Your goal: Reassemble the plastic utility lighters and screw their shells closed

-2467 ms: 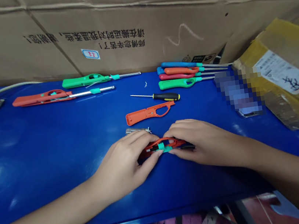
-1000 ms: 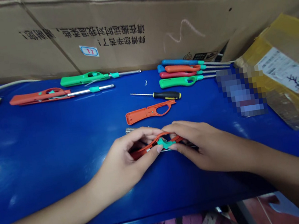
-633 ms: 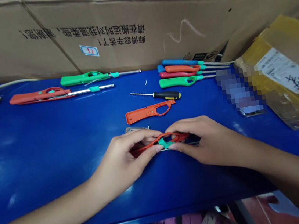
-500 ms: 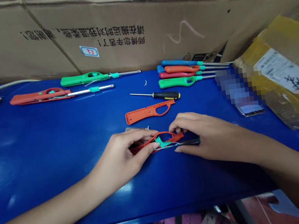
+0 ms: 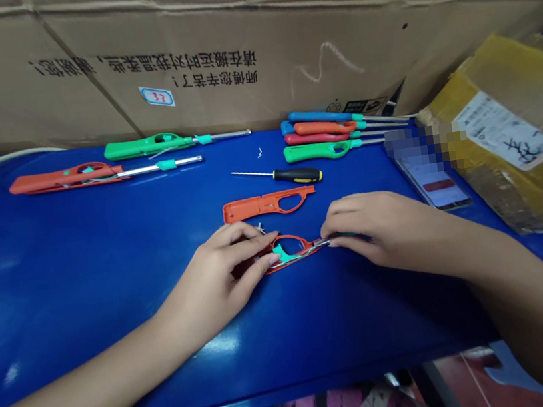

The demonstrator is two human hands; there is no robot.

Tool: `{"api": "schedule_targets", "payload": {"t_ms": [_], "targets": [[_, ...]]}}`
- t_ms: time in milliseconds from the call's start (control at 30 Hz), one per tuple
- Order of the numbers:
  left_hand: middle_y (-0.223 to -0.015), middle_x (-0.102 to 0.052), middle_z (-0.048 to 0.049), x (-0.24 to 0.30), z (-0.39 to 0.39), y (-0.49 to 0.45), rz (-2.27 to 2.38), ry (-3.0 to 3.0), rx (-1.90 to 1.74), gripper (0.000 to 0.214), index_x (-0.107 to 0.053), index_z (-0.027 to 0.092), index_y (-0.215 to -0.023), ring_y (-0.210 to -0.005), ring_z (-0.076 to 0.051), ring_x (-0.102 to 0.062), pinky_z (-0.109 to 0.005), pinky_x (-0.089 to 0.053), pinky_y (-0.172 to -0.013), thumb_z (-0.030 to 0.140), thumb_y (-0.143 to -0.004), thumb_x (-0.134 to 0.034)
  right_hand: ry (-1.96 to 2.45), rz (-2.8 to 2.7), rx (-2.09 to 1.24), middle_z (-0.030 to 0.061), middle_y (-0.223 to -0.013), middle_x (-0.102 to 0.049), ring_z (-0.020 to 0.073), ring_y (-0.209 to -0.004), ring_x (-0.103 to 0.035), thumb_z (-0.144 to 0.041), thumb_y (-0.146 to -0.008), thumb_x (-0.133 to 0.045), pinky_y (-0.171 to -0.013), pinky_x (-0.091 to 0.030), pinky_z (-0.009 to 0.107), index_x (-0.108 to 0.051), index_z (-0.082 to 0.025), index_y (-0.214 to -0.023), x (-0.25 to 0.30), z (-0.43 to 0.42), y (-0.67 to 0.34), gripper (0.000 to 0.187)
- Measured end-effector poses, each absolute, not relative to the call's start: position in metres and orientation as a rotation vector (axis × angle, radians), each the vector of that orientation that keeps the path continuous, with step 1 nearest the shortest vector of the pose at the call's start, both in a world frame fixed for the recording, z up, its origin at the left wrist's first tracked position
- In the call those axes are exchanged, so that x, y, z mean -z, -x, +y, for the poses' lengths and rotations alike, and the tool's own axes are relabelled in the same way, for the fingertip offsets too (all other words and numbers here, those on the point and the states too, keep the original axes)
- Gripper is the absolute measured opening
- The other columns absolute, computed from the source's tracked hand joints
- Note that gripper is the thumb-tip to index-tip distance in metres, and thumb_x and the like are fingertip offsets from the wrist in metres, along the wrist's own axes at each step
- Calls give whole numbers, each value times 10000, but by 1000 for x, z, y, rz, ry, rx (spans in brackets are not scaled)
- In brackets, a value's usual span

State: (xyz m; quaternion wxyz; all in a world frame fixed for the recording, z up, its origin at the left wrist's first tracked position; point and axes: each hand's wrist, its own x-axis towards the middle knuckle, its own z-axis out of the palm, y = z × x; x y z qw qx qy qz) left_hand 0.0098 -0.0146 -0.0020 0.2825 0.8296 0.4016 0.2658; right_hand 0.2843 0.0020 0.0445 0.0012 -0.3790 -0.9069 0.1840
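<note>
My left hand (image 5: 229,263) is closed on an orange lighter half-shell (image 5: 292,235), its thumb against the green trigger (image 5: 283,254). A thin pale wire runs along the shell by the thumb. At the shell's narrow end, my right hand (image 5: 380,225) pinches the metal lighter tube (image 5: 321,243), most of it hidden under the fingers. The tube's visible end lies at the shell's nose. Just behind my left hand, a small metal part (image 5: 261,228) is partly covered. Beyond the hands lies the matching orange half-shell (image 5: 246,208), inner side up.
Behind that shell lies a screwdriver (image 5: 298,175). Two opened lighters, green (image 5: 149,145) and orange (image 5: 66,178), lie at back left. Several lighters (image 5: 317,150) are grouped at back right, near a phone (image 5: 444,189) and a taped box (image 5: 504,130). A large carton (image 5: 179,48) stands behind.
My right hand has brought the metal tube up from below the shell's front to its nose. The left hand keeps its hold on the shell. The view has shifted slightly.
</note>
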Motion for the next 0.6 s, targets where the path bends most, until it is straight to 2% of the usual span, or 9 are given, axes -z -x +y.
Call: {"api": "schedule_targets", "payload": {"t_ms": [133, 267, 500, 600], "targets": [[-1066, -650, -83, 4, -15, -9, 1070, -2278, -704, 303, -706, 169, -1262, -992, -199, -651, -337, -555, -850, 246, -993, -592, 1087, -2926, -472, 61, -948, -676, 215, -886, -625, -164, -1003, -500, -776, -459, 353, -722, -181, -968, -44, 2, -286, 225], [-1056, -628, -83, 6, -14, -9, 1056, -2301, -704, 309, -698, 148, -1273, -1001, -196, -627, -334, -539, -860, 223, -994, -587, 981, -2980, -395, 72, -980, -695, 222, -919, -629, -75, -974, -496, -783, -478, 353, -744, -166, -1024, -42, 1, -285, 269], [-1028, -609, -72, 9, -11, -6, 1025, -2310, -701, 305, -705, 156, -1267, -975, -190, -606, -340, -524, -857, 206, -985, -601, 897, -3042, -188, 72, -997, -711, 240, -905, -625, -36, -912, -578, -711, -496, 355, -727, -137, -1111, -39, -2, -284, 268], [-1021, -613, -71, 9, -10, -6, 1025, -2289, -717, 298, -711, 151, -1256, -969, -184, -611, -326, -524, -851, 213, -986, -602, 913, -3043, -137, 75, -1013, -719, 239, -913, -637, -63, -933, -573, -714, -498, 356, -727, -142, -1120, -40, -4, -285, 255]]}}
